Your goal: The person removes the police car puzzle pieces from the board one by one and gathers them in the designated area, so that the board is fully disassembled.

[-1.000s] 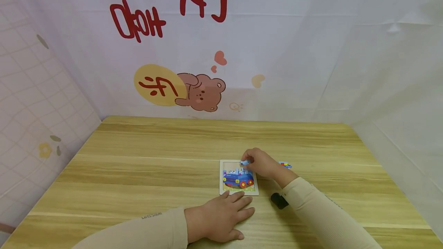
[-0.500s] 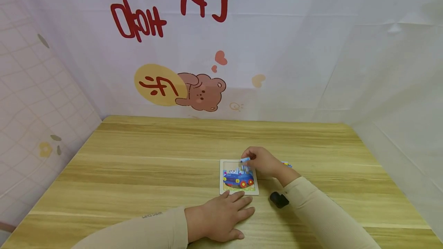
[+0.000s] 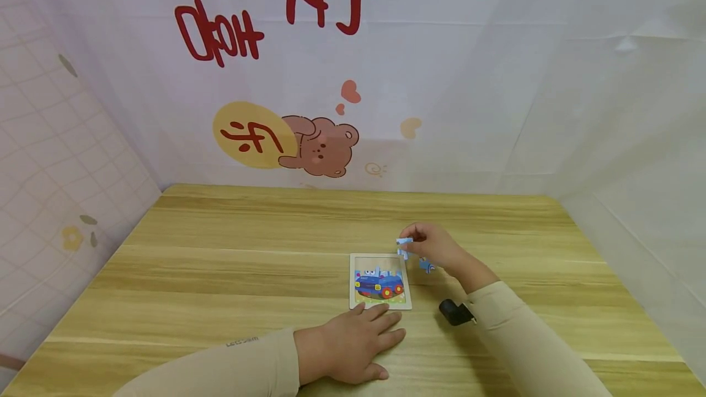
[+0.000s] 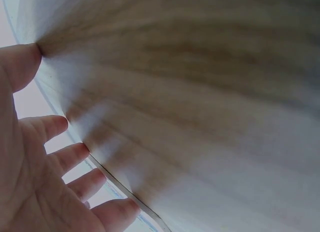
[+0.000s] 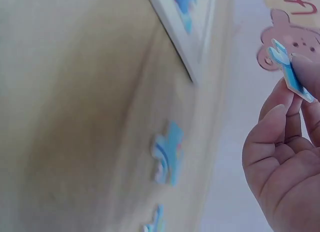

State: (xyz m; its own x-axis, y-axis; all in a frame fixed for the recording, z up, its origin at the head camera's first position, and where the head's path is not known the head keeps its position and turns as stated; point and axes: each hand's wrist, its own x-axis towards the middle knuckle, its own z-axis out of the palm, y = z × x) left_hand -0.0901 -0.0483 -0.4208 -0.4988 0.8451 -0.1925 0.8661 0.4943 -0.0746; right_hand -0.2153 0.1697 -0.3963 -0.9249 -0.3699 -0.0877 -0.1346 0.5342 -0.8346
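Observation:
A square jigsaw puzzle (image 3: 380,285) in a pale frame lies on the table, its lower part filled with a blue cartoon vehicle and its upper part bare. My right hand (image 3: 436,247) pinches a light blue puzzle piece (image 3: 404,246) between thumb and fingers, just above the frame's far right corner. The right wrist view shows that piece (image 5: 290,74) edge-on, held off the table. Flat on the table, my left hand (image 3: 353,345) spreads its fingers, and some fingertips touch the frame's near edge (image 4: 117,184).
A loose puzzle piece (image 3: 426,265) lies right of the frame, partly beside my right hand. In the right wrist view another piece (image 5: 156,222) lies past the loose one. A black device (image 3: 455,312) sits by the right wrist. A printed cloth wall (image 3: 458,109) stands behind the table.
My right hand has moved right and away from the puzzle, taking the light blue piece out from over the frame. The left hand has stayed where it was.

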